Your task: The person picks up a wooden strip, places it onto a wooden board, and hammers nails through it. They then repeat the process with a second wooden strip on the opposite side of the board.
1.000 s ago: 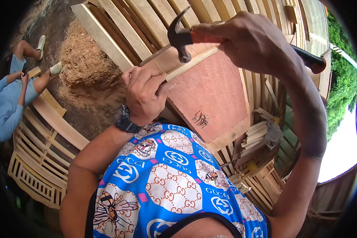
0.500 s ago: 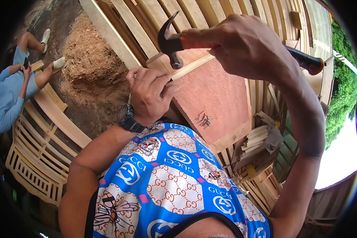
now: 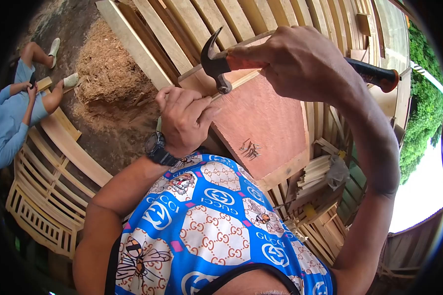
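My right hand [image 3: 305,64] is wrapped around a claw hammer [image 3: 215,64], index finger stretched along the orange and black handle. The hammer's face hangs just over a thin wooden strip [image 3: 243,79] lying across a reddish plywood panel [image 3: 275,118]. At the strip's near end, my left hand [image 3: 184,115] is closed with curled fingers, thumb close to the index finger, and seems to hold that end. Its grip is partly hidden, and whether a nail is between the fingers cannot be seen. A small pile of nails [image 3: 251,148] rests on the panel.
Slatted wooden frames [image 3: 231,19] extend beyond the panel. A sawdust heap [image 3: 110,69] covers the ground at left, near a seated person [image 3: 22,108] holding a phone. A slatted wooden piece [image 3: 49,196] stands lower left. Wood strips [image 3: 314,174] and a plastic bag [image 3: 337,172] lie at right.
The hammer head has come slightly down and to the right, over the strip. My left hand stays at the strip's end. The view has shifted a little.
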The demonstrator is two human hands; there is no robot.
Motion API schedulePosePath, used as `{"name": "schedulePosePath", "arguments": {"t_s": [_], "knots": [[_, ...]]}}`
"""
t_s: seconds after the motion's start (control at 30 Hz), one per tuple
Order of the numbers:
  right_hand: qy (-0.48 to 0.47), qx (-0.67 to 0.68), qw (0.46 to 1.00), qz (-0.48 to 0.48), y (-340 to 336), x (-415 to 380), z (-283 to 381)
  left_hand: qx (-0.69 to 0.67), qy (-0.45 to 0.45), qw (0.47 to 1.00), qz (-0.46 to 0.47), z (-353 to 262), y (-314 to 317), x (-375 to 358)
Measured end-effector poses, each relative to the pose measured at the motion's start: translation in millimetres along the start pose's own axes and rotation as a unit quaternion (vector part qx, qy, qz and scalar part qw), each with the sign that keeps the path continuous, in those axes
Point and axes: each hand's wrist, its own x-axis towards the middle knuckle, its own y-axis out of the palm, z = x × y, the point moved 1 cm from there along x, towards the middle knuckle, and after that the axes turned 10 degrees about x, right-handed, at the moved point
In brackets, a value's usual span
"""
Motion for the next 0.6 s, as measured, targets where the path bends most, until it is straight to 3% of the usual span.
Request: {"name": "schedulePosePath", "arguments": {"t_s": [0.23,0.43,0.53,0.6], "knots": [[0.049,-0.015,0.998,0.036,-5,-3,7,-0.008,0.003,1.000,0.000,-2,-1,-1],[0.019,0.019,1.000,-0.011,-8,-6,-1,-0.010,0.000,1.000,0.008,-5,-4,1],[0.087,-0.032,0.995,0.038,-21,-7,-4,-0.018,-0.006,1.000,0.012,-6,-4,3],[0.062,-0.032,0.997,0.022,-30,-8,-13,-0.020,-0.007,1.000,0.009,-7,-3,3]]}}
